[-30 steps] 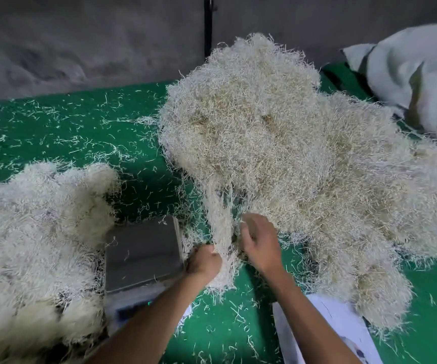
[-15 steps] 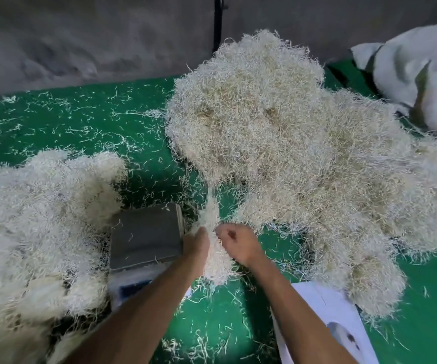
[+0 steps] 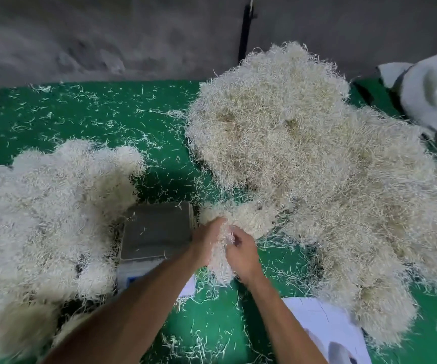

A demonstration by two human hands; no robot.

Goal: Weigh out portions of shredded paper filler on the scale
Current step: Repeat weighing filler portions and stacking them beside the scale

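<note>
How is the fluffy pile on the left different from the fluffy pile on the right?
The right pile is bigger and spreads farther across the green table than the left pile. The right pile looks more tan or yellowish; the left pile looks paler and whiter. The clump gripped by the left hand and right hand sits at the right pile's edge, not the left pile's. Both are shredded paper beside the scale.

Both forearms are showing bare up to the frame's bottom edge; the left hand [image 3: 206, 241] and right hand [image 3: 242, 254] are wearing no gloves, rings or watch.
</note>
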